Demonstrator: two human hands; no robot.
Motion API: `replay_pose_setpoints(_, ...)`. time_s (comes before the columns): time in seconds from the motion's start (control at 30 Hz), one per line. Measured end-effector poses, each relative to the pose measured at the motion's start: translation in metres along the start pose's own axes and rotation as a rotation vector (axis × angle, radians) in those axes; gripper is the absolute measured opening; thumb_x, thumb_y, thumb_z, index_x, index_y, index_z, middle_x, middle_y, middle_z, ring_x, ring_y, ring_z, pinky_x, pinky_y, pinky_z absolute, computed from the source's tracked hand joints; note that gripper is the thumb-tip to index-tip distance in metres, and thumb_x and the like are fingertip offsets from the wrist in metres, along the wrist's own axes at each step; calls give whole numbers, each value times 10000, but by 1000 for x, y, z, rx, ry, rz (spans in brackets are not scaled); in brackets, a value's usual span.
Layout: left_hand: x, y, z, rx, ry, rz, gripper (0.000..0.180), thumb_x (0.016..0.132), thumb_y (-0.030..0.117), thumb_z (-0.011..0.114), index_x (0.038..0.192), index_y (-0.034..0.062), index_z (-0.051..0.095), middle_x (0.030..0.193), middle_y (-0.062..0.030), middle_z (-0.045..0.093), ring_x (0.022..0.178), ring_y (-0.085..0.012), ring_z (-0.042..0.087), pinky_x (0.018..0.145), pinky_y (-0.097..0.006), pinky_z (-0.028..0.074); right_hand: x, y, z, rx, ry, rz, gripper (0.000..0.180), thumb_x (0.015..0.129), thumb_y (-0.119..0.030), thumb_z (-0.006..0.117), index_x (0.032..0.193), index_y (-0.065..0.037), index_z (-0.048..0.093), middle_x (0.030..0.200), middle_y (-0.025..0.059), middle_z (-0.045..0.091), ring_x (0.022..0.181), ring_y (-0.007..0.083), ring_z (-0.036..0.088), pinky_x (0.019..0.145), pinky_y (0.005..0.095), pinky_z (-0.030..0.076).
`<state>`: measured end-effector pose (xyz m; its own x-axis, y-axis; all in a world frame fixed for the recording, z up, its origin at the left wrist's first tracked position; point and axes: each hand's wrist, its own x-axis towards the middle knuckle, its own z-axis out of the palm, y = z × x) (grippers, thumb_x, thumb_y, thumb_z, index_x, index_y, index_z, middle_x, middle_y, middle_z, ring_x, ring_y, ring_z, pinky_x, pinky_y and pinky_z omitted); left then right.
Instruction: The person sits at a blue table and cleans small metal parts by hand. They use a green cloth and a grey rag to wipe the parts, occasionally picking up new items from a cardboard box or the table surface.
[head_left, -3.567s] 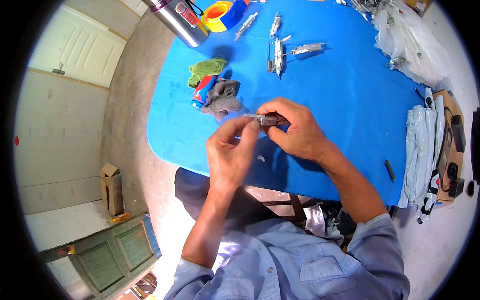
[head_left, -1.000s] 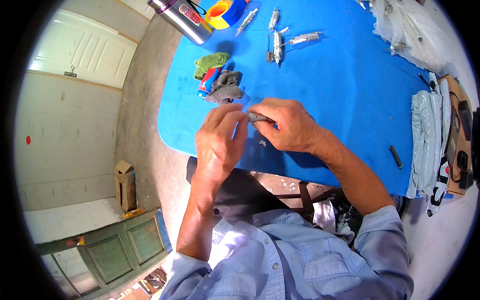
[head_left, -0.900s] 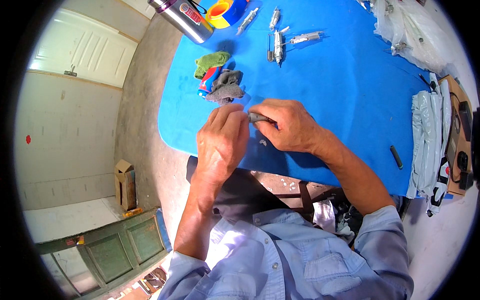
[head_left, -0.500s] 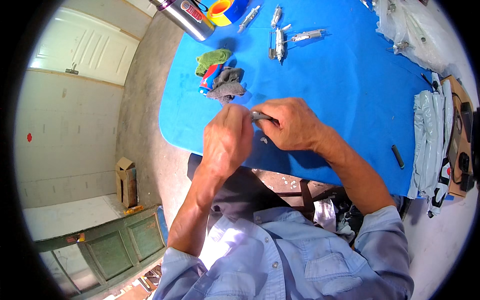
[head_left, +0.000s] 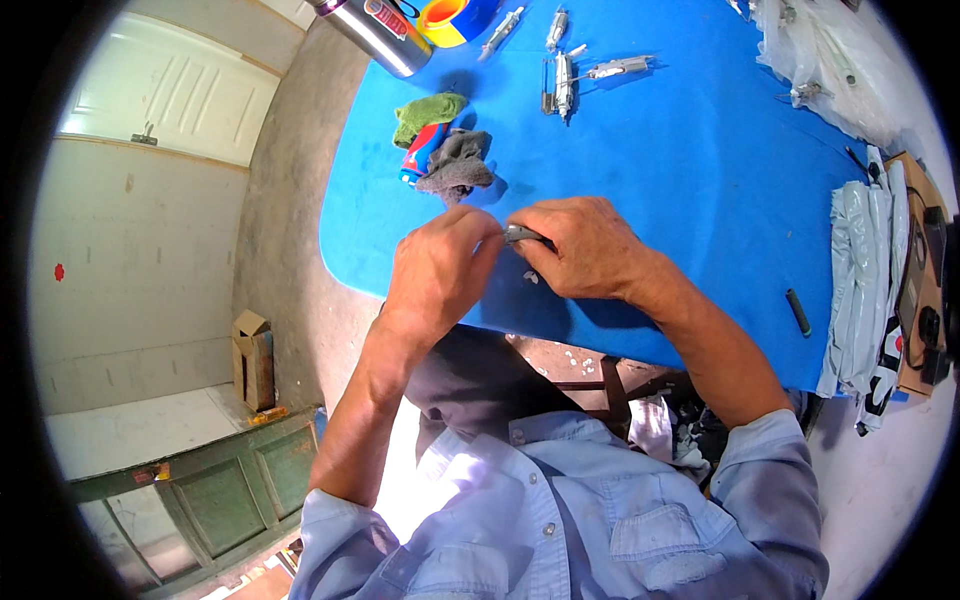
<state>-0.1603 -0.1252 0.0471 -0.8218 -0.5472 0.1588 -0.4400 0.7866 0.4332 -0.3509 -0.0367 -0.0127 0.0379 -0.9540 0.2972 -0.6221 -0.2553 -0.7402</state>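
Note:
Over the near edge of the blue-covered table (head_left: 700, 220), my two hands are close together. My right hand (head_left: 585, 248) is closed, with a small grey metal piece (head_left: 518, 234) pinched between thumb and fingers, its end poking out to the left. Right beside that end is my left hand (head_left: 440, 268), its fingertips pressed together; whatever is in them is hidden. White scraps (head_left: 531, 277) lie on the cloth just below the hands. Beyond my left hand are a grey rag (head_left: 458, 165), a red and blue object (head_left: 422, 150) and a green cloth (head_left: 428, 117).
Several silvery metal pieces (head_left: 563, 85) with thin rods lie farther back. A steel flask (head_left: 380, 38) and yellow-orange tape roll (head_left: 447, 20) stand at the far left. Clear plastic bags (head_left: 815, 70), grey plastic packets (head_left: 852, 285) and a dark green stick (head_left: 798, 312) are on the right.
My left hand has shifted slightly left, and its wrist and forearm have swung outward to the left. My right hand stays nearly in place with the grey metal piece.

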Motion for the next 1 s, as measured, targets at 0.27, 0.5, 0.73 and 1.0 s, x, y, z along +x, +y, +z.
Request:
replay_pose_setpoints(0.27, 2, -2, 4, 108, -55, 7, 69, 872, -5, 730, 935, 15, 710, 980, -122, 728, 853, -342, 724, 745, -420, 581, -1, -2, 0, -52, -47, 19, 145, 935, -194, 619, 901, -59, 663, 873, 195, 710, 869, 434, 691, 743, 550, 537)
replay_pose_setpoints(0.5, 1, 3, 19, 100, 32, 29, 94, 843, -32, 698, 923, 13, 676, 1000, -115, 716, 866, -340, 721, 742, -427, 587, -2, 0, 0, -56, -58, 12, 129, 919, -177, 621, 911, -62, 678, 868, 197, 718, 853, 435, 696, 738, 551, 540)
replay_pose_setpoints(0.73, -8, -15, 6, 125, 152, -31, 80, 896, -49, 679, 967, -12, 674, 987, -146, 727, 852, -294, 742, 726, -369, 599, -2, -7, -4, -47, -70, -8, 136, 908, -186, 629, 895, -65, 690, 875, 182, 721, 845, 420, 695, 737, 535, 539)
replay_pose_setpoints(1.0, -13, -12, -16, -185, 265, -153, 46, 978, -5, 672, 1011, -33, 685, 991, -99, 733, 874, -153, 713, 749, -307, 598, 1, 1, -3, 83, 68, -30, 157, 881, -107, 701, 1017, -33, 723, 815, 123, 707, 681, 295, 673, 617, 410, 521)
